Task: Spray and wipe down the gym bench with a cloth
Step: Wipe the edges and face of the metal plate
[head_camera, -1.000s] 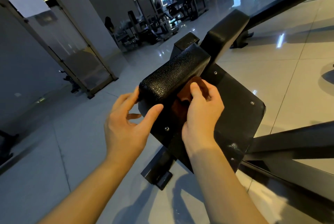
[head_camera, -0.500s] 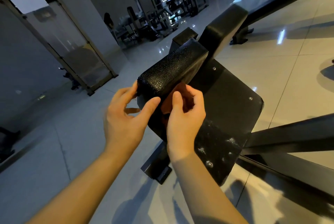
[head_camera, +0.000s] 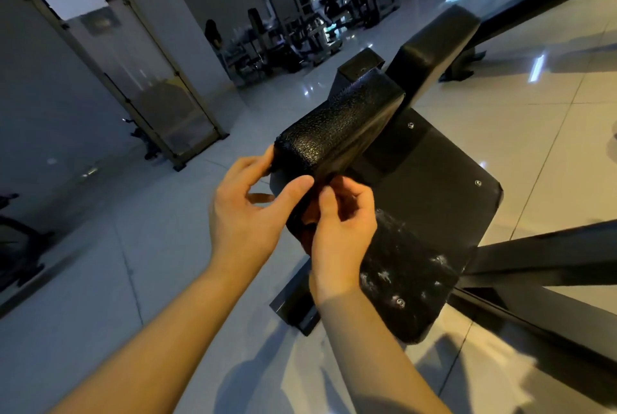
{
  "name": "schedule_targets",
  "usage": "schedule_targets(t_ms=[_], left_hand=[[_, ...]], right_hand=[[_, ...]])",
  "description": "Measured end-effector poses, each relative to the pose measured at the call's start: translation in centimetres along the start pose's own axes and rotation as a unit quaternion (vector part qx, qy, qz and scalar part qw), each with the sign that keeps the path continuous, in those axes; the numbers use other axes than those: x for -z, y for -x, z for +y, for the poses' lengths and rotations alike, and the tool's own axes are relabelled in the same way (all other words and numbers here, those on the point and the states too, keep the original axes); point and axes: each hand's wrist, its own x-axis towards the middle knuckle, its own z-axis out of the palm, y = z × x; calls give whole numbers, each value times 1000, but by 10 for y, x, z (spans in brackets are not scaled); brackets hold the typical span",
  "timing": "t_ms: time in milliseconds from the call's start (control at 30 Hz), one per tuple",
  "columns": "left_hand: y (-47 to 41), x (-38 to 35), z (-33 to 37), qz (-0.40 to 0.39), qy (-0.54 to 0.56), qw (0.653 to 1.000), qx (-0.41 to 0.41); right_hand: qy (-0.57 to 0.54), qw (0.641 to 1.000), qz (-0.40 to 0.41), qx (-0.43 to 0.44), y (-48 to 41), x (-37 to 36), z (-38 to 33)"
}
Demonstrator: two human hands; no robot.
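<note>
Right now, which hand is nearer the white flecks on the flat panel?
Right. The right hand sits beside the white flecks; the left hand grips the textured pad, farther off.

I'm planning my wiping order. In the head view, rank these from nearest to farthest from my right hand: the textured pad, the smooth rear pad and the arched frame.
1. The textured pad, directly above the right hand, at its fingertips.
2. The smooth rear pad, behind it, up and to the right.
3. The arched frame, far left, across the floor.
</note>
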Motion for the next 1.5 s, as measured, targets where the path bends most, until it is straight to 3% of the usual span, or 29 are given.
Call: schedule_targets(t_ms=[67,133,333,533,667,767,833,933,1000,1167,1267,1333,1433,1500], left_hand=[[1,0,1,-1,3,1000,5],[0,1,0,-4,-1,1000,4],[-4,3,-3,-3,-13,1000,-4],[0,1,-2,6,5,1000,5],[-2,0,-1,6,0,1000,0],[-1,-1,-2,8,-1,1000,0],[1,-1,-2,9,6,1000,3],[1,-1,-1,8,14,1000,3],[1,-1,0,10,15,1000,4],[1,-3,0,10,16,1000,1],[2,-3,1,14,11,1000,2],[2,-3,2,16,15,1000,2],[1,-4,2,11,20,1000,4],[1,-4,4,7,27,1000,6]], right_hand=[[-11,996,10,-88,0,-5,9],[-42,993,21,-111,-2,-7,3],[2,995,7,99,0,2,-18],[13,993,17,-116,-19,-5,5],[-42,998,34,-17,-36,2,-38],[-1,994,57,91,-52,4,-34],[1,997,62,43,-49,0,-6],[-7,994,50,-97,-28,-8,28],[-46,990,59,-123,-33,-10,18],[-72,990,118,26,-115,3,-62],[-35,989,129,58,-115,0,-42],[-20,994,106,-3,-88,-1,4],[-33,985,45,-162,-47,-7,47],[-50,984,47,-163,-60,-7,38]])
